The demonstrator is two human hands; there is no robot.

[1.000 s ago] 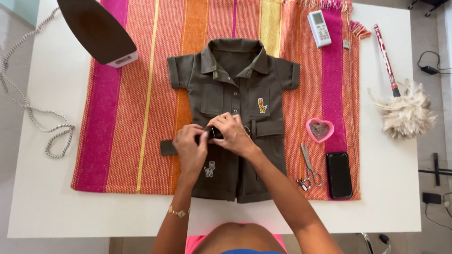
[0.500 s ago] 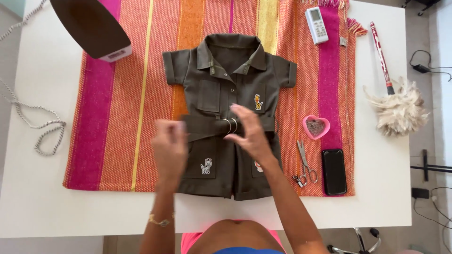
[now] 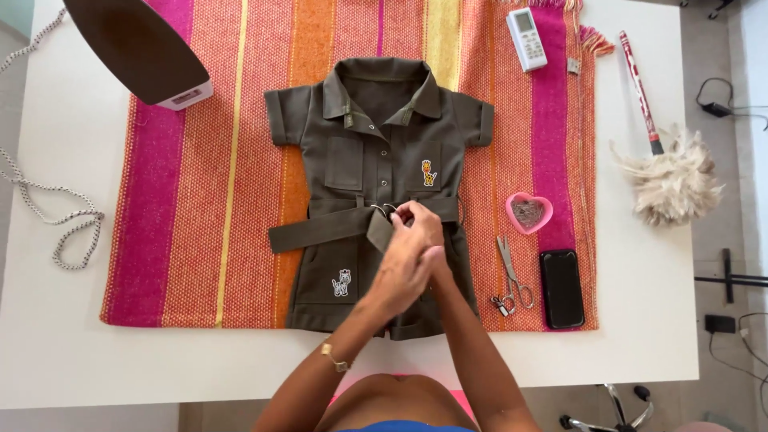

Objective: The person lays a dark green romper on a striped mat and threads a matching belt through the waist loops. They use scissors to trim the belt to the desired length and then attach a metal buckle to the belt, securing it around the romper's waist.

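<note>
Garment: small olive-green short-sleeved belted romper (image 3: 376, 160) lay flat, collar at twelve o'clock, on striped pink-orange woven cloth (image 3: 200, 200) covering the white surface (image 3: 64, 336).
Hands: left hand (image 3: 400, 276) and right hand (image 3: 420, 228) overlapped at its waist.
Fingers: pinched together on the belt's metal ring buckle (image 3: 382, 211), steadying it.

Olive-green romper (image 3: 376, 152), pink-orange-yellow striped cloth (image 3: 200, 200), pink heart dish (image 3: 529, 213), black phone (image 3: 562, 288)

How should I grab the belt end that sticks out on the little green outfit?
Pinch the loose belt end near its flat tip, coming from the side toward the iron. It lies flat and free past the outfit on the striped cloth, while both hands crowd the ring buckle.
</note>
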